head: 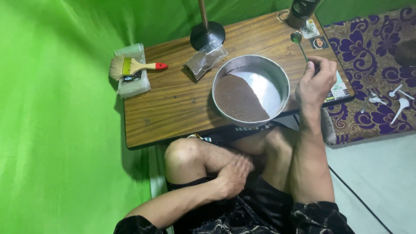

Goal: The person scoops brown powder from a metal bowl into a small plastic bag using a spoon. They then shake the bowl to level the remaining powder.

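Note:
My right hand [315,81] grips the handle of a metal spoon [298,40], whose bowl points away over the wooden table [173,104]. Just left of that hand stands a round metal pan [284,80], tilted, with brown powder [236,99] heaped on its left side. My left hand [234,175] rests on my leg below the table edge, fingers loosely spread, holding nothing.
A clear bag of brown powder [206,58] lies behind the pan. A paintbrush with a red-tipped handle [132,67] rests on a plastic packet at the table's left. A black lamp base [207,34], a dark jar [301,12], and white spoons [396,102] on a purple cloth.

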